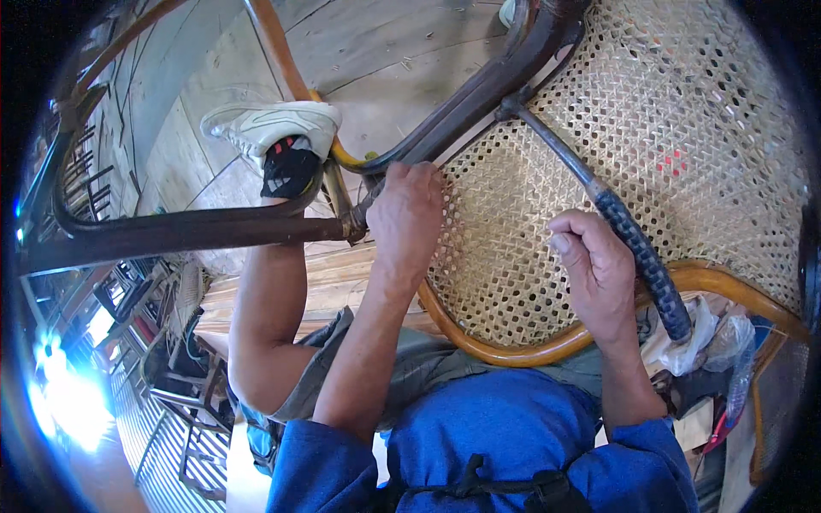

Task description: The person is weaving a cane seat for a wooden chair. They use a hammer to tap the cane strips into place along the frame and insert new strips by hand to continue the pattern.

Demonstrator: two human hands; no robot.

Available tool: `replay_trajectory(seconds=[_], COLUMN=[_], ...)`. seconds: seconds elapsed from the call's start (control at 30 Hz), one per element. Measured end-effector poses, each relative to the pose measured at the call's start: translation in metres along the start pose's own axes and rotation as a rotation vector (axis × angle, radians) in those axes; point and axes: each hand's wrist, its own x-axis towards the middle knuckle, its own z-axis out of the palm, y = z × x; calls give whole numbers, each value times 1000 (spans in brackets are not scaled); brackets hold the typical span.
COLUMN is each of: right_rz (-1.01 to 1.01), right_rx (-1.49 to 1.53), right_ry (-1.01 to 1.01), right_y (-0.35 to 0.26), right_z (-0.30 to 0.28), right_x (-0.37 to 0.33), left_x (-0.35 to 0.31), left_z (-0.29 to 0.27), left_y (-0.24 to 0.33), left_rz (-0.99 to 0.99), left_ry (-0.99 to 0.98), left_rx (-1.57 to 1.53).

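Note:
A wooden chair frame lies across my lap, its dark brown rail (180,231) running to the left. Woven cane webbing (505,222) fills the panel at centre and right. My left hand (407,209) is closed at the panel's left edge, its knuckles against the dark curved wood; its fingertips are hidden. Over the webbing, my right hand (599,269) is curled with thumb and forefinger together; anything between them is too small to make out. Just beside it, a hammer (646,248) with a black textured grip lies on the webbing, its metal head near the dark frame.
A honey-coloured curved rail (505,352) borders the panel near my lap. Clear plastic bags (697,342) are at the right. My shoe (274,132) rests beyond the dark rail, above the wooden floor (376,51). Stacked chair frames (192,427) stand at the lower left, near bright light.

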Motion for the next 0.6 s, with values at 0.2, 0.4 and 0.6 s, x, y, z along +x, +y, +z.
replay_trajectory(seconds=[0.2,0.4,0.6], right_rz=[45,-165,9], right_rx=[35,79,77], right_ry=[48,181,470], right_y=[0,-12,-4], right_z=[1,-25,-90], right_x=[-4,-31,-123], left_x=[0,7,9], left_z=[-1,6,9], left_y=[-1,2,7], left_rz=[81,137,-104], left_ry=[175,126,33], left_rx=[121,284,177])
